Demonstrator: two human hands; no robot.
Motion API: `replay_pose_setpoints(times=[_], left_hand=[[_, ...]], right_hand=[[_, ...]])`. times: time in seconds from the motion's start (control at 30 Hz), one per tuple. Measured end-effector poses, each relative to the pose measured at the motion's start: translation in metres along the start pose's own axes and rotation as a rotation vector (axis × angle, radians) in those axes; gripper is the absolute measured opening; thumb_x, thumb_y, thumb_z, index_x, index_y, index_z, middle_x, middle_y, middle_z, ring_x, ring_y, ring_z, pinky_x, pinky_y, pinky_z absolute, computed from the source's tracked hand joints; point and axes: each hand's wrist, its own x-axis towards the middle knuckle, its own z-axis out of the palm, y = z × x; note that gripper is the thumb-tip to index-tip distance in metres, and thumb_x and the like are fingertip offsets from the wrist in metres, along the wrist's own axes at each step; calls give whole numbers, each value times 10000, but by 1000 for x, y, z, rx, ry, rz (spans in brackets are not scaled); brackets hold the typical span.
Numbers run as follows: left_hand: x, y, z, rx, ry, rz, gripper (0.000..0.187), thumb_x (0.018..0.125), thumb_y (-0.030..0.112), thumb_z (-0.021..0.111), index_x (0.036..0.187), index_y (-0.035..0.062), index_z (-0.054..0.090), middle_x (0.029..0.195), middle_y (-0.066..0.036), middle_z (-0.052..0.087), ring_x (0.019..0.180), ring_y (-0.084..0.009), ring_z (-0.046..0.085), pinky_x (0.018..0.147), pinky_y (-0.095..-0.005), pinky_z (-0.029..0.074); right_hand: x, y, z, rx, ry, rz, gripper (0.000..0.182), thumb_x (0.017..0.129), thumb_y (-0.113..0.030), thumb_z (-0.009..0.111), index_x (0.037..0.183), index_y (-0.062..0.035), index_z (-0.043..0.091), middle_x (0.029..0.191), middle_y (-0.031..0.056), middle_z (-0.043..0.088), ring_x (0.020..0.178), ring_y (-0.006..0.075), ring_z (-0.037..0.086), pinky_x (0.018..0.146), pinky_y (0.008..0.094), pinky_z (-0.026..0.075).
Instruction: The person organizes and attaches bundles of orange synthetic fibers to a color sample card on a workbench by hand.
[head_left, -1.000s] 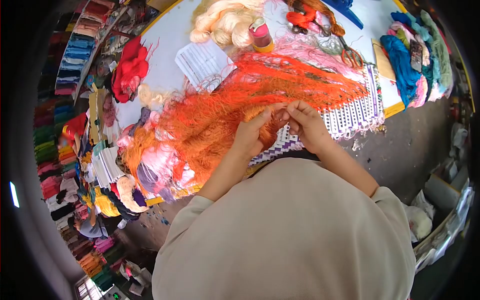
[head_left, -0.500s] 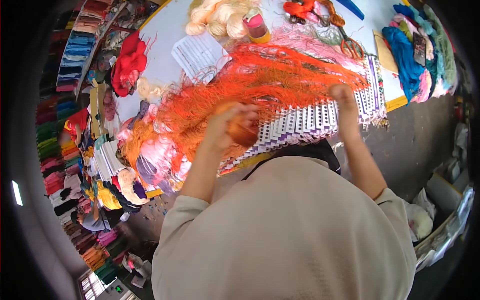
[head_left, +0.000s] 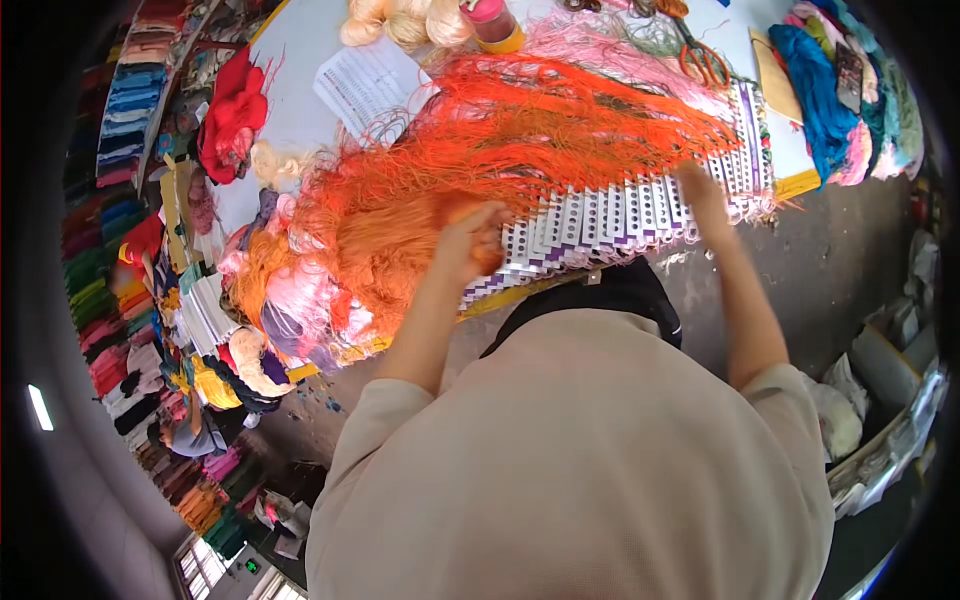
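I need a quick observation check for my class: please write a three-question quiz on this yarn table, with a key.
1. What does the person's left hand hold?
a) blue yarn
b) orange-brown yarn
c) printed sheet
2. True or false: the scissors lie apart from the right hand.
3. Fill in: the table edge is ____ in colour.

Key: 1 b; 2 true; 3 yellow.

The one view comes from the person's head, facing forward and steeply down, with the beige fabric shirt (head_left: 570, 450) nearest, filling the lower middle. The bare left hand (head_left: 473, 240) and bare right hand (head_left: 704, 200) are farther off, at the white, yellow-edged tabletop (head_left: 288, 100). The very wide lens, dark-cornered, bends straight lines and reaches leftward to distant stacks of many-coloured soft bundles (head_left: 135, 95).
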Motion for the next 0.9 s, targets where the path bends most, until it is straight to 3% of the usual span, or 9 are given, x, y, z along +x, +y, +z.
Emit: replay_pose_setpoints(times=[0.07,0.13,0.3,0.37,0.47,0.53,0.77,0.87,0.9], left_hand=[[29,-28,27,182,115,-67,201,897,177,630,1027,25,650,975,-95,686,580,-65,479,484,-201,387],[51,-48,44,435,182,-100,199,880,191,647,992,29,670,937,-89,697,588,-88,504,496,-221,397],[70,-64,65,681,174,-42,190,861,202,668,929,25,671,819,-53,683,551,-110,507,496,-259,399],[73,-64,69,646,149,-18,143,874,174,651,893,33,662,753,-31,648,556,-112,508,494,-267,397],[78,-66,70,443,149,-147,104,885,143,635,875,42,658,698,-15,607,556,-114,506,502,-264,400],[86,-72,69,301,167,-157,102,858,88,642,769,40,627,635,-16,572,492,-127,473,449,-273,363],[89,-77,81,442,99,-82,82,841,40,603,762,24,620,606,-22,567,494,-130,488,452,-264,371],[89,-74,77,554,134,-89,67,877,63,597,871,11,638,696,-23,598,551,-122,518,505,-254,400],[86,-73,74,632,72,61,68,881,69,597,881,15,638,706,-20,603,551,-113,516,502,-248,392]], right_hand=[[-15,-59,61,-40,-90,-75,186,912,-253,588,999,-93,622,812,161,647,742,318,638,665,408,477],[-6,-43,108,-82,-104,-225,152,904,-244,588,970,-109,613,763,155,649,724,348,641,629,439,489],[7,-36,129,-118,-236,-186,144,912,-256,571,966,-123,575,690,150,634,688,351,639,604,458,485],[6,-34,126,-132,-305,-177,145,922,-263,555,995,-138,558,708,149,637,695,341,644,610,448,489],[4,-38,120,-84,-352,-175,143,925,-248,543,1000,-126,546,742,150,643,708,330,649,626,435,494],[5,-42,116,-68,-370,-161,144,922,-235,542,1008,-119,537,759,149,646,711,327,649,632,429,494],[14,-50,108,-18,-498,-52,152,900,-181,547,1019,-92,517,780,136,647,715,288,654,654,403,496],[12,-54,107,-26,-512,-34,157,897,-185,557,1003,-73,527,766,127,646,704,259,654,646,387,499],[12,-55,106,-4,-518,-8,164,895,-191,565,993,-62,537,761,121,647,699,243,654,640,377,501]])
